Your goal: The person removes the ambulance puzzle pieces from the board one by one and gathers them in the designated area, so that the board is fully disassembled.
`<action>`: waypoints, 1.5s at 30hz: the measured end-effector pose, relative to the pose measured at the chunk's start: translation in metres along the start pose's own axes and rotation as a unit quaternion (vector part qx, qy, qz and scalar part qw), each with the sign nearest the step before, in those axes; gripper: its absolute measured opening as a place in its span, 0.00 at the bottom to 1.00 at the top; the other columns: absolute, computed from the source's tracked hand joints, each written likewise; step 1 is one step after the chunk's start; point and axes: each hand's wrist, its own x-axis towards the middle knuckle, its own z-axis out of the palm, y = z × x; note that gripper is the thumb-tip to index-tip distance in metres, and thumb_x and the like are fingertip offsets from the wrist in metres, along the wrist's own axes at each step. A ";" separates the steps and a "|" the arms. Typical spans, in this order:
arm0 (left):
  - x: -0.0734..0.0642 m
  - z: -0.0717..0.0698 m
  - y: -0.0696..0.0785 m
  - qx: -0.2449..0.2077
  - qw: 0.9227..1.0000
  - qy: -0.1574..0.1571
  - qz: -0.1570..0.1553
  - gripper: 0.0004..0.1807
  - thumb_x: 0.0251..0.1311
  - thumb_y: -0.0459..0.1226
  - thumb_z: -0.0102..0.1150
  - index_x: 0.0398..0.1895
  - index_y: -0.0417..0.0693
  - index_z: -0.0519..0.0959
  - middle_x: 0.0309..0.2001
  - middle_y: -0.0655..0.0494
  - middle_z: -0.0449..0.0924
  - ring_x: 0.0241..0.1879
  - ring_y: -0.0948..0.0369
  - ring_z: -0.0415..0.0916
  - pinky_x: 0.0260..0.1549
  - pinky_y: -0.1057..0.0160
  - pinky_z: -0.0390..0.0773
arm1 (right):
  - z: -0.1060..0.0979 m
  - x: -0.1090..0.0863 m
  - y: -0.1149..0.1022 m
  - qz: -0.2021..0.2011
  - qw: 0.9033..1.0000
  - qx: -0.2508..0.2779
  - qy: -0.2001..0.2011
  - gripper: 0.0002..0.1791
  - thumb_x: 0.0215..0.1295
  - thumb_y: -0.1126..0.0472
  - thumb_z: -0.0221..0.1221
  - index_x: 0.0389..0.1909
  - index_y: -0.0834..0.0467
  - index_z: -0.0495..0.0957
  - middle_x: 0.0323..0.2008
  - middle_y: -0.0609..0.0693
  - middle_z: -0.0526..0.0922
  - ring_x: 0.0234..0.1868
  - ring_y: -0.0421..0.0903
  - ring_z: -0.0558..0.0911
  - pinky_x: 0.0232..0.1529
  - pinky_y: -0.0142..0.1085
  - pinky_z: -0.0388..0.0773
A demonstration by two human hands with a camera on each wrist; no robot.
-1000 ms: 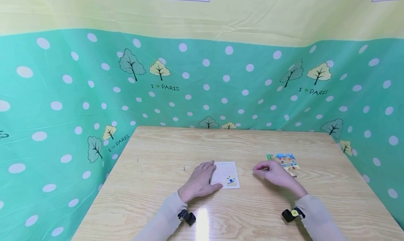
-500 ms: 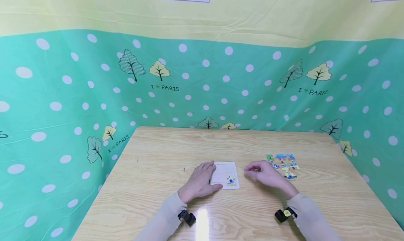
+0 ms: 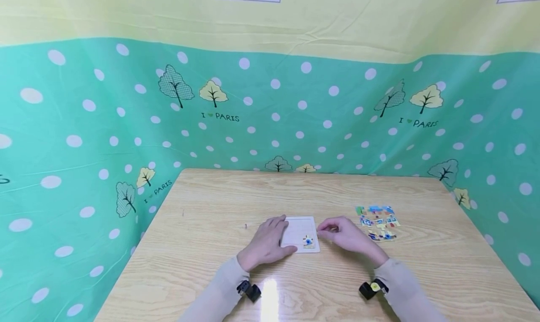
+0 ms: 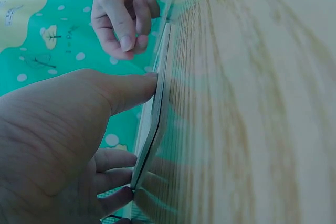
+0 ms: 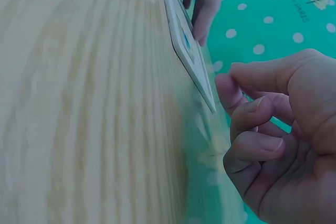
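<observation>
A white puzzle tray (image 3: 298, 226) lies flat on the table, with one puzzle piece (image 3: 309, 242) with a blue centre in its near right corner. My left hand (image 3: 266, 243) holds the tray's left side, thumb at the near edge and fingers farther along. Just past the tray's right edge is my right hand (image 3: 347, 235). Its thumb and index finger pinch together in the right wrist view, the other fingers curled. What they pinch is almost wholly hidden, seemingly a small puzzle piece. More loose puzzle pieces (image 3: 375, 210) lie in rough rows to the right.
The wooden table (image 3: 219, 195) runs back to a green dotted curtain (image 3: 228, 139). A tiny dark mark (image 3: 246, 226) shows on the wood left of the tray. Each wrist wears a small black camera (image 3: 253, 291).
My right hand has moved left, away from the loose pieces to the tray's right edge, fingertips still pinched, uncovering more pieces. My left hand and the tray have stayed in place.
</observation>
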 end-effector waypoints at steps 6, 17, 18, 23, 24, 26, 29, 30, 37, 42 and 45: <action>0.001 0.000 -0.001 0.005 1.000 -0.001 0.000 0.44 0.67 0.59 0.64 0.76 0.39 0.70 0.81 0.42 0.65 0.79 0.43 0.63 0.80 0.42 0.63 | 0.008 0.004 -0.007 -0.004 1.000 0.019 -0.020 0.17 0.74 0.56 0.65 0.59 0.58 0.84 0.39 0.47 0.88 0.41 0.43 0.83 0.42 0.32 0.79; 0.001 -0.001 0.000 0.009 1.000 0.002 0.004 0.44 0.68 0.59 0.63 0.76 0.39 0.70 0.80 0.41 0.66 0.79 0.43 0.64 0.80 0.42 0.64 | 0.021 0.007 -0.008 -0.027 0.999 -0.004 -0.034 0.22 0.68 0.56 0.71 0.60 0.61 0.83 0.29 0.44 0.81 0.26 0.35 0.74 0.26 0.28 0.70; 0.001 -0.001 0.000 0.009 1.000 0.001 0.004 0.44 0.68 0.59 0.63 0.76 0.39 0.70 0.80 0.41 0.65 0.79 0.44 0.63 0.80 0.42 0.64 | 0.022 0.007 -0.008 -0.028 0.999 -0.008 -0.035 0.22 0.67 0.55 0.72 0.59 0.60 0.84 0.28 0.44 0.80 0.25 0.35 0.74 0.26 0.28 0.70; 0.001 -0.001 -0.001 0.004 1.000 0.000 0.003 0.43 0.68 0.59 0.63 0.76 0.39 0.70 0.80 0.41 0.65 0.79 0.43 0.63 0.80 0.41 0.64 | 0.026 0.007 -0.010 -0.018 0.999 -0.019 -0.039 0.20 0.64 0.53 0.74 0.55 0.56 0.86 0.24 0.42 0.77 0.23 0.35 0.71 0.25 0.28 0.68; 0.002 -0.001 -0.001 0.003 1.000 0.000 0.002 0.43 0.68 0.59 0.63 0.76 0.39 0.70 0.80 0.41 0.65 0.79 0.43 0.63 0.80 0.41 0.63 | 0.026 0.007 -0.010 -0.016 0.999 -0.019 -0.039 0.20 0.64 0.53 0.74 0.54 0.56 0.86 0.24 0.42 0.77 0.23 0.34 0.71 0.25 0.28 0.68; 0.002 0.000 -0.002 0.004 1.000 0.001 0.003 0.43 0.68 0.59 0.64 0.76 0.39 0.70 0.80 0.41 0.65 0.79 0.43 0.63 0.80 0.41 0.64 | 0.028 0.007 -0.010 -0.014 0.999 -0.016 -0.038 0.19 0.64 0.54 0.74 0.53 0.56 0.86 0.24 0.43 0.77 0.23 0.35 0.71 0.25 0.28 0.68; 0.001 0.001 -0.002 0.003 1.000 0.001 0.004 0.43 0.68 0.59 0.64 0.76 0.38 0.70 0.80 0.41 0.66 0.79 0.43 0.63 0.79 0.41 0.64 | 0.029 0.007 -0.009 -0.014 0.999 -0.010 -0.031 0.18 0.63 0.55 0.75 0.51 0.55 0.86 0.25 0.43 0.77 0.25 0.36 0.72 0.27 0.28 0.69; 0.001 0.001 -0.002 0.002 1.000 0.001 0.004 0.43 0.68 0.59 0.64 0.76 0.38 0.70 0.80 0.41 0.66 0.79 0.43 0.63 0.79 0.41 0.64 | 0.029 0.007 -0.009 -0.015 0.999 -0.009 -0.027 0.17 0.63 0.55 0.75 0.51 0.55 0.86 0.27 0.43 0.78 0.26 0.37 0.73 0.28 0.29 0.70; 0.001 0.000 -0.001 0.003 1.000 -0.001 0.001 0.44 0.68 0.59 0.63 0.76 0.39 0.70 0.80 0.41 0.65 0.79 0.43 0.63 0.80 0.42 0.64 | 0.024 0.006 -0.010 -0.026 1.000 -0.010 -0.011 0.09 0.78 0.58 0.61 0.50 0.52 0.88 0.43 0.45 0.88 0.42 0.41 0.81 0.42 0.32 0.77; 0.002 0.000 -0.001 0.003 1.000 -0.003 0.000 0.44 0.68 0.59 0.63 0.76 0.39 0.70 0.80 0.41 0.65 0.79 0.43 0.63 0.80 0.42 0.64 | 0.023 0.007 -0.008 -0.028 0.999 0.010 -0.022 0.10 0.76 0.59 0.61 0.51 0.52 0.88 0.43 0.45 0.88 0.45 0.41 0.81 0.45 0.31 0.79; 0.002 0.000 0.000 0.003 1.000 -0.003 0.000 0.43 0.68 0.59 0.63 0.76 0.39 0.70 0.80 0.41 0.65 0.79 0.43 0.63 0.80 0.42 0.63 | 0.022 0.007 -0.007 -0.026 0.999 0.023 -0.028 0.09 0.74 0.59 0.64 0.51 0.52 0.88 0.41 0.45 0.86 0.44 0.40 0.81 0.45 0.30 0.79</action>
